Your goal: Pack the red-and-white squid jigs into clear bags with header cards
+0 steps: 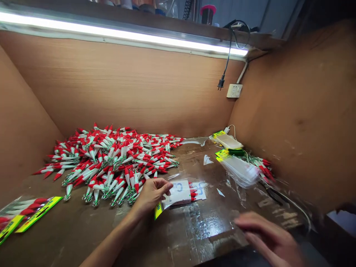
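Clear plastic packet [168,203] with a yellow header lies low over the brown tabletop in front of you, and your left hand [152,193] has its thumb and forefinger pinched on it near the header end. Just beyond your fingertips a white card [179,191] with a blue printed mark shows, and red tips [193,193] stick out past its far edge, over a second white card [200,189]. Your right hand [269,237] is well apart from the packet, nearer to you and to the right; it is blurred, with fingers partly curled, so you cannot tell whether they grip anything. Just beyond your left hand spreads a big heap of red-and-white squid jigs [116,163] with green spiky ends. To your left, near the table's edge of view, lie filled packets [33,213] with yellow headers. Off to the right rest a stack of clear bags [241,170], a dark-handled tool [274,196] and a white cable [297,209]. Farther out, a black plug [221,83] hangs beside a wall socket [234,91], below a lit tube lamp [125,35].
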### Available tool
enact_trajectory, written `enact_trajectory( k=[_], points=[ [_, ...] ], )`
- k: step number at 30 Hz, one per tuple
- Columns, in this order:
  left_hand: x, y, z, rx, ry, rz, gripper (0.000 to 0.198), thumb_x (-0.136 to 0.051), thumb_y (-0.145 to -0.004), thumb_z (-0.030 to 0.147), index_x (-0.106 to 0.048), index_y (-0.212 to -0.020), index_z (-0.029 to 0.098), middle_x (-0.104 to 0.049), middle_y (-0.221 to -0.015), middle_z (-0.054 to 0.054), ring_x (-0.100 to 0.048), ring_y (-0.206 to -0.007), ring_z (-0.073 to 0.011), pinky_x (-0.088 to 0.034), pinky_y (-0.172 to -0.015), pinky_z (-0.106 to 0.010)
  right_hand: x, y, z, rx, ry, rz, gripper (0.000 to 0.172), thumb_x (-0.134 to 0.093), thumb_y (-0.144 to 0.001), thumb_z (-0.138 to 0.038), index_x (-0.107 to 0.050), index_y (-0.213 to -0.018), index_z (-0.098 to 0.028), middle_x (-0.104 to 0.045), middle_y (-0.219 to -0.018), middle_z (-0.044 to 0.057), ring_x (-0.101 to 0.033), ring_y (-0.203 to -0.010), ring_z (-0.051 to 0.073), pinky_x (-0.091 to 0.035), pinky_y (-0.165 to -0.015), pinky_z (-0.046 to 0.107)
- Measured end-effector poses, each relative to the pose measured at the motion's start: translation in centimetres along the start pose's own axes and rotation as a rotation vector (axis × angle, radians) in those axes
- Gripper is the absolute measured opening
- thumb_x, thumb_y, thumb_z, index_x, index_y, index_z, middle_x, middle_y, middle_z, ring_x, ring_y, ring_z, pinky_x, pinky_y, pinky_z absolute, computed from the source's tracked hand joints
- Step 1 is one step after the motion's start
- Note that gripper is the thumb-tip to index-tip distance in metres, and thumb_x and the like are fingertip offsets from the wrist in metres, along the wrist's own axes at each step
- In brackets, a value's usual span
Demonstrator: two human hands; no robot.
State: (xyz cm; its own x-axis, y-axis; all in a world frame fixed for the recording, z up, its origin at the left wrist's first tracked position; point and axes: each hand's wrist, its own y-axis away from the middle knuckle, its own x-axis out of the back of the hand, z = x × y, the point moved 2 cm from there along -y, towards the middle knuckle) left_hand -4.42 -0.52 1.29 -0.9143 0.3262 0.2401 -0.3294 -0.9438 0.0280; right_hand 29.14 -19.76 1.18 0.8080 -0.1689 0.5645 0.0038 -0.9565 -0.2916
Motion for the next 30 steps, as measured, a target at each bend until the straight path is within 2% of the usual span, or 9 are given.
enact_trajectory(
  k=[3, 6, 9, 13, 15, 18, 22, 25, 30],
  points=[
    [-0.3, 0.3, 0.0, -0.056, -0.08, -0.05, 0.045, -0.071, -0.08, 0.059, -0.072, -0.079, 0.014, -0.07, -0.067, -0.004, -0.059, -0.056, -0.0142, -0.044, -0.054, -0.023, -3.3, -6.9, -3.5, -0.007, -0.114, -0.047, 0.028, -0.058, -0.093, -0.043, -0.072, -0.115, -0.03, -0.07, -0.119, 0.008, -0.064, -0.11, 0.03, -0.052, -0.096, 0.044],
    [-0.4, 0.5, 0.1, -0.11, -0.16, -0.08, 0.042, -0.067, -0.085, 0.055, -0.071, -0.078, 0.014, -0.071, -0.066, -0.004, -0.057, -0.055, -0.0138, -0.042, -0.054, -0.023, -6.7, -13.2, -5.0, 0.02, -0.21, -0.194, 0.028, -0.066, -0.088, -0.039, -0.071, -0.109, -0.02, -0.074, -0.103, 0.008, -0.067, -0.091, 0.024, -0.053, -0.083, 0.035],
    [-0.1, 0.7, 0.8, -0.165, -0.221, -0.07, 0.036, -0.07, -0.083, 0.051, -0.072, -0.081, 0.015, -0.069, -0.067, -0.003, -0.056, -0.055, -0.0137, -0.04, -0.053, -0.023, -9.4, -16.1, -4.6, -0.008, -0.357, -0.431, 0.028, -0.067, -0.088, -0.043, -0.071, -0.089, -0.015, -0.074, -0.082, 0.006, -0.065, -0.069, 0.017, -0.051, -0.066, 0.028],
    [0.8, 0.9, 2.2, -0.255, -0.196, -0.045, 0.042, -0.081, -0.074, 0.041, -0.072, -0.108, 0.019, -0.074, -0.091, -0.005, -0.066, -0.078, -0.0192, -0.049, -0.068, -0.025, -11.5, -16.6, -4.2, -0.051, -0.594, -0.553, 0.042, -0.066, -0.087, -0.055, -0.067, -0.094, -0.014, -0.075, -0.091, 0.008, -0.067, -0.071, 0.015, -0.05, -0.064, 0.025],
    [1.2, 0.9, 2.4, -0.245, -0.183, -0.064, 0.032, -0.076, -0.079, 0.042, -0.074, -0.102, 0.019, -0.075, -0.087, -0.005, -0.067, -0.078, -0.0195, -0.049, -0.068, -0.025, -12.0, -16.5, -4.3, -0.011, -0.594, -0.525, 0.044, -0.065, -0.088, -0.057, -0.069, -0.097, -0.014, -0.074, -0.093, 0.008, -0.067, -0.072, 0.015, -0.051, -0.065, 0.026],
    [2.1, 0.6, 2.3, -0.202, -0.181, -0.017, 0.033, -0.071, -0.082, 0.049, -0.076, -0.079, 0.017, -0.07, -0.069, -0.003, -0.061, -0.064, -0.0166, -0.044, -0.059, -0.024, -11.7, -17.1, -3.6, 0.048, -0.528, -0.28, 0.043, -0.059, -0.092, -0.056, -0.07, -0.099, -0.015, -0.073, -0.094, 0.008, -0.067, -0.079, 0.018, -0.052, -0.072, 0.03],
    [4.0, -0.1, 2.1, -0.154, -0.117, 0.09, 0.044, -0.071, -0.078, 0.058, -0.076, -0.079, 0.014, -0.07, -0.068, -0.004, -0.058, -0.059, -0.0157, -0.043, -0.056, -0.024, -10.2, -17.8, -1.6, 0.098, -0.239, 0.025, 0.038, -0.054, -0.096, -0.05, -0.069, -0.106, -0.017, -0.073, -0.103, 0.01, -0.066, -0.092, 0.023, -0.051, -0.085, 0.037],
    [5.0, -0.3, 2.0, -0.154, -0.107, 0.136, 0.048, -0.071, -0.078, 0.061, -0.076, -0.083, 0.013, -0.071, -0.071, -0.005, -0.058, -0.06, -0.0155, -0.042, -0.056, -0.023, -11.0, -16.9, -1.9, 0.321, 0.023, -0.142, 0.041, -0.063, -0.091, -0.046, -0.067, -0.122, -0.019, -0.068, -0.122, 0.013, -0.06, -0.114, 0.028, -0.044, -0.101, 0.044],
    [4.9, -0.3, 1.9, -0.186, -0.126, 0.17, 0.05, -0.071, -0.078, 0.061, -0.076, -0.086, 0.012, -0.072, -0.073, -0.006, -0.062, -0.065, -0.0181, -0.046, -0.059, -0.025, -14.6, -14.4, -4.7, 0.54, 0.377, -0.38, 0.091, -0.072, -0.076, -0.064, -0.042, -0.15, -0.02, -0.047, -0.15, 0.016, -0.041, -0.136, 0.035, -0.017, -0.12, 0.056]
  ],
)
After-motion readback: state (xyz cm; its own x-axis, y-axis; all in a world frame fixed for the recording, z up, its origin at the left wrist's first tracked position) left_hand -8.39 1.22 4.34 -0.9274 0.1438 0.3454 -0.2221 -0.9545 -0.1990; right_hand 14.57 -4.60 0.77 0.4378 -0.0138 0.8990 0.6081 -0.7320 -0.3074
